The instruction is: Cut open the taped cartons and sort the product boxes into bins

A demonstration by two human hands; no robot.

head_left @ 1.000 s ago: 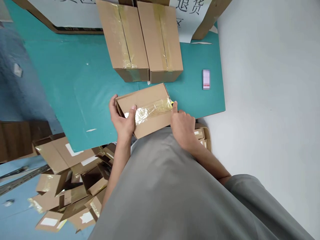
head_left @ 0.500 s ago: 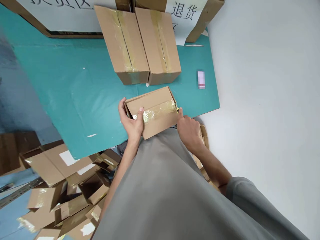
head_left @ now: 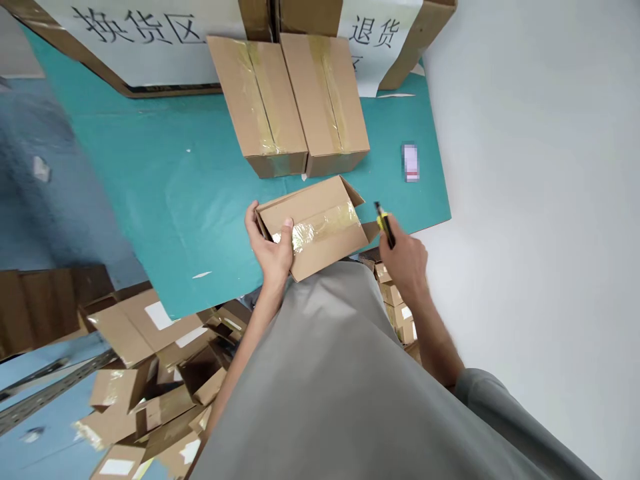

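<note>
A taped cardboard box [head_left: 325, 230] is tilted at the near edge of the green table, close to my body. My left hand [head_left: 273, 247] grips its left end, the thumb on the taped face and the fingers round the far side. At the box's right end, two small flaps stick outward, apart from each other. Just right of them, my right hand [head_left: 404, 257] is closed round a yellow and black utility knife [head_left: 384, 223], its tip pointing up and away from me. The knife does not touch the box.
Two taped cardboard boxes [head_left: 295, 100] stand side by side on the green table [head_left: 150, 173], before larger boxes bearing white paper signs [head_left: 145, 33]. A small blurred pale item [head_left: 411, 163] lies at the right. Many opened cartons [head_left: 165, 400] are heaped on the floor at left.
My right hand with the utility knife has moved right, away from the box's end. The flaps there now stand open. My left hand keeps its grip. The view has shifted slightly.
</note>
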